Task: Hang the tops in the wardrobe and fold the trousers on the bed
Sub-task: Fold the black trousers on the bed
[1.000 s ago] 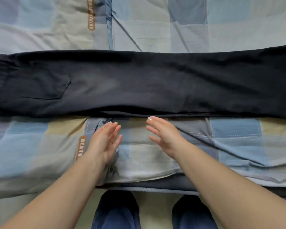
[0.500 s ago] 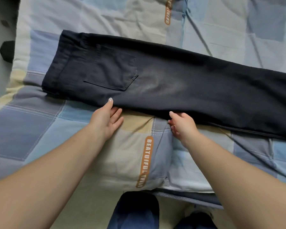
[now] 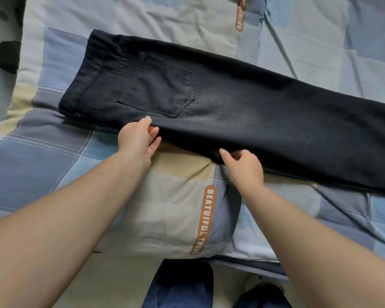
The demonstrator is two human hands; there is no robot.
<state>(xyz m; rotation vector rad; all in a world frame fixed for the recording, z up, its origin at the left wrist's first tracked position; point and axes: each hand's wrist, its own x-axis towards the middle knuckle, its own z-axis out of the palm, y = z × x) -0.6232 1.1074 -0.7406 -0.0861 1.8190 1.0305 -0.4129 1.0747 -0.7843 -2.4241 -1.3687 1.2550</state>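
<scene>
Dark navy trousers (image 3: pixel 242 112) lie flat across the bed, folded lengthwise, waistband at the left, a back pocket facing up, legs running off the right edge. My left hand (image 3: pixel 137 138) is at the near edge of the trousers just below the pocket, thumb on top of the cloth and fingers slipped under the hem edge. My right hand (image 3: pixel 242 165) pinches the near edge further right, around the crotch seam, fingers curled on the fabric.
The bed wears a quilt (image 3: pixel 176 214) of blue, grey and cream squares with an orange label. The bed's left edge and grey floor (image 3: pixel 0 90) show at the left, with a black object (image 3: pixel 8 55) there. My legs in jeans (image 3: pixel 180 285) stand against the bed's near edge.
The view swung left toward the waistband. Both hands went from hovering open over the quilt to the trousers' near edge, where they now take hold of the fabric.
</scene>
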